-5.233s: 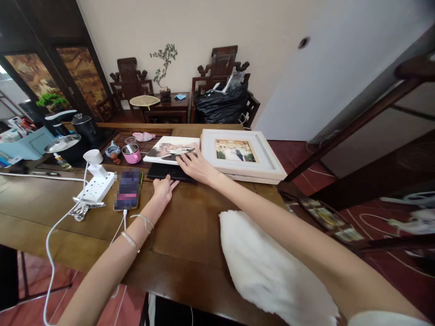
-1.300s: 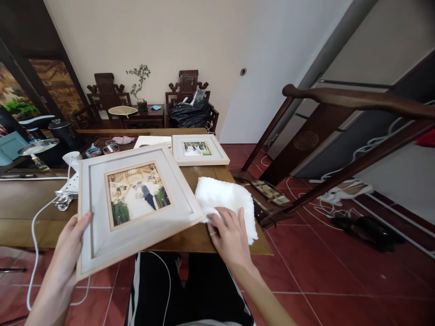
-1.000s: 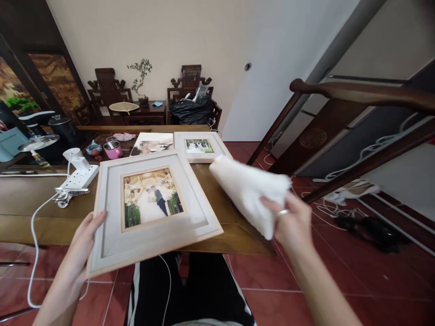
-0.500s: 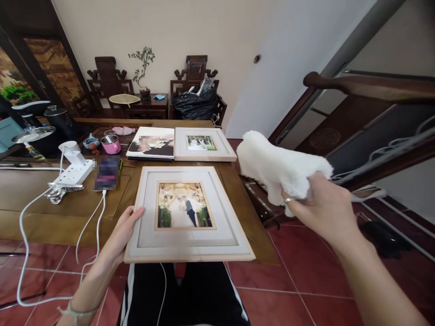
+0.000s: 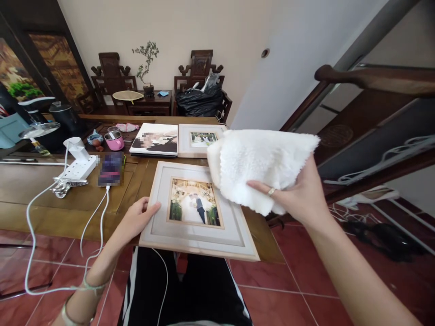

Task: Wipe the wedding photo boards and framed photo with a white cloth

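A framed photo [image 5: 154, 235] with a pale wooden edge and white mat lies near the table's front, its lower edge jutting over my lap. My left hand [image 5: 137, 219] grips its left side, thumb on top of the edge and the other fingers partly hidden. In my right hand [image 5: 299, 192] is a fluffy white cloth [image 5: 261, 163], thumb in front and the fingers behind it. The cloth hangs over the frame's upper right corner and hides it. Whether the cloth touches the frame, I cannot tell.
Behind it lie a photo album [image 5: 154, 139] and a second framed photo [image 5: 185, 140], partly covered by the cloth. To the left are a charging phone [image 5: 111, 168], a power strip [image 5: 81, 167] and a pink cup [image 5: 114, 141]. A wooden chair [image 5: 374, 81] stands at right.
My right hand has brought the cloth leftward over the frame's upper right corner, and the cloth hangs more spread out. The frame has turned slightly under my left hand.
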Demonstrator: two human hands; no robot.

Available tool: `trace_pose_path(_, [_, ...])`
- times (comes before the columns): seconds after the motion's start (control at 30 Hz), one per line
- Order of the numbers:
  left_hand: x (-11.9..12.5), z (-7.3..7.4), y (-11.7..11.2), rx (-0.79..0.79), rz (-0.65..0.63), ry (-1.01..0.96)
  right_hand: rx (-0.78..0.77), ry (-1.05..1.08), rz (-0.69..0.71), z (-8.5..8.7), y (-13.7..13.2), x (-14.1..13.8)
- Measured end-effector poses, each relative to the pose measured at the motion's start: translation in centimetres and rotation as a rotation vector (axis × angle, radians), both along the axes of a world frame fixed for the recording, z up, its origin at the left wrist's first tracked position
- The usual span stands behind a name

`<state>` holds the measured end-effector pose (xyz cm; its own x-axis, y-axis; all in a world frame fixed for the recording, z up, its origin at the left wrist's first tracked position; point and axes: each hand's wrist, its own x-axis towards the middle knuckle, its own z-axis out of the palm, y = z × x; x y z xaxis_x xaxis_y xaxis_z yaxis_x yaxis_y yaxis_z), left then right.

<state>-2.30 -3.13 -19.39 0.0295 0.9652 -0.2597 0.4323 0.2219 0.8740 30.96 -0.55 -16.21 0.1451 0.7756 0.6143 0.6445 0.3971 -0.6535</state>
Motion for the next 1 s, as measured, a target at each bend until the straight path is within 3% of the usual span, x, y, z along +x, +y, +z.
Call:
trace_pose_path(0.07, [0.0,1.1,0.1,0.196,-0.021,0.293,-0.05,0.194,0.121,-0.4,-0.4,-1.4])
trace_pose_path(0.13, [0.9,2.3,0.1,0.465,0.038,0.434,-0.103,0.332,0.172,-0.8,-0.9,-3.0])
trace_pose_path(0.2, [2.7,3.3,0.3,0.632,-0.093,0.317,-0.108,0.38,0.212,-1.2,-1.4,-4.4])
trace_pose_path(0.27, [4.8,3.8,0.9,0.687,-0.203,0.186,-0.077,0.363,0.259,-1.5,-1.7,-5.6])
trace_pose_path(0.37, [7.2,3.7,2.3,0.644,-0.194,0.07,-0.038,0.301,0.293,-1.8,-1.9,-6.5])
trace_pose_path(0.43, [7.7,3.6,3.3,0.643,-0.134,-0.009,-0.02,0.276,0.276,-2.0,-2.0,-6.5])
trace_pose_path(0.5, [7.7,3.8,3.8,0.664,-0.152,-0.064,-0.002,0.254,0.237,-2.1,-1.9,-6.4])
trace_pose_path(0.57, [7.5,4.5,3.7,0.684,-0.183,-0.084,0.022,0.218,0.181,-1.9,-1.8,-6.2])
trace_pose_path(0.67, [7.1,5.8,2.8,0.751,-0.113,-0.1,0.034,0.142,0.092,-1.4,-1.8,-6.0])
trace_pose_path(0.77, [7.1,6.4,1.9,0.659,-0.189,-0.247,0.017,0.135,0.054,-0.9,-2.0,-5.9])
trace_pose_path(0.93, [7.3,5.7,2.3,0.465,-0.361,-0.508,-0.202,0.496,0.295,-0.4,-2.6,-5.6])
trace_pose_path(1.0, [7.2,5.6,2.6,0.43,-0.381,-0.504,-0.274,0.563,0.337,0.0,-2.8,-5.6])
